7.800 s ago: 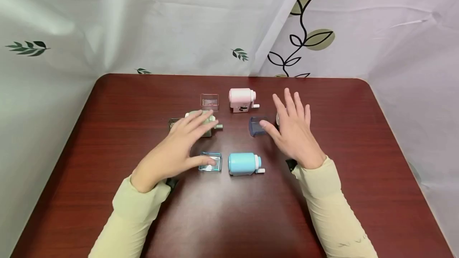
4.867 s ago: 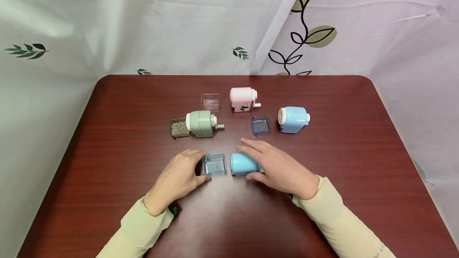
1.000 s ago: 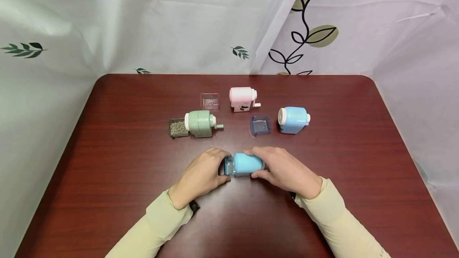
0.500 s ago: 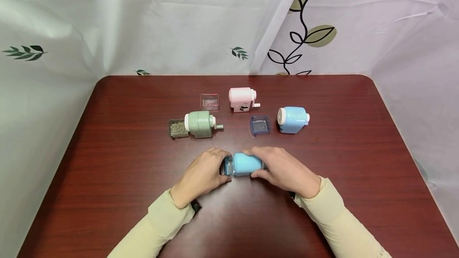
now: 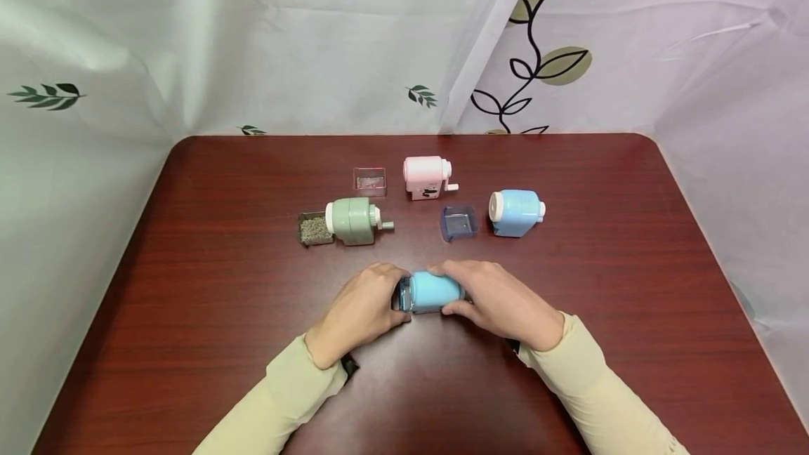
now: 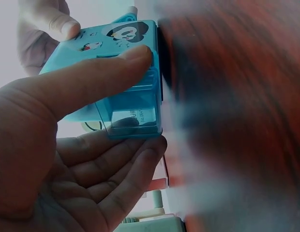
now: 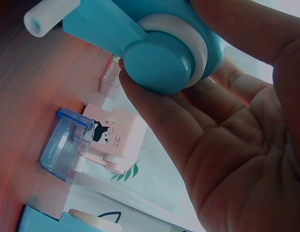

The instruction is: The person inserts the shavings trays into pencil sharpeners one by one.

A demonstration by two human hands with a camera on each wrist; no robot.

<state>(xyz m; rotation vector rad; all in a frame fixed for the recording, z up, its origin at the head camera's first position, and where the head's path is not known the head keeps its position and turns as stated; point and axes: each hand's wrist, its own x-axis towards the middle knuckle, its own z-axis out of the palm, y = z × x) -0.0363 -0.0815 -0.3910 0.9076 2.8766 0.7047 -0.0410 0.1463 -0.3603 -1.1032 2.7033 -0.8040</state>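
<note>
A bright blue crank pencil sharpener (image 5: 436, 291) lies near the middle of the table, with my right hand (image 5: 502, 300) gripping its body from the right. Its crank (image 7: 157, 67) with a white knob shows in the right wrist view. My left hand (image 5: 360, 311) pinches the sharpener's clear blue shavings drawer (image 6: 135, 113) between thumb and fingers. The drawer sits partly inside the opening at the sharpener's left end, its outer part still showing. Printed cartoon figures are visible on the sharpener's side in the left wrist view.
Behind the hands stand a green sharpener (image 5: 354, 220) beside a drawer full of shavings (image 5: 314, 229), a pink sharpener (image 5: 425, 177) near a clear reddish drawer (image 5: 369, 182), and a light blue sharpener (image 5: 517, 213) near a dark blue drawer (image 5: 459, 222). Patterned white cloth (image 5: 329, 41) hangs behind the table.
From hovering open, both hands came down to the bright blue sharpener and its drawer. The left hand brought the drawer rightward into the body, and lately it has slid slightly further in.
</note>
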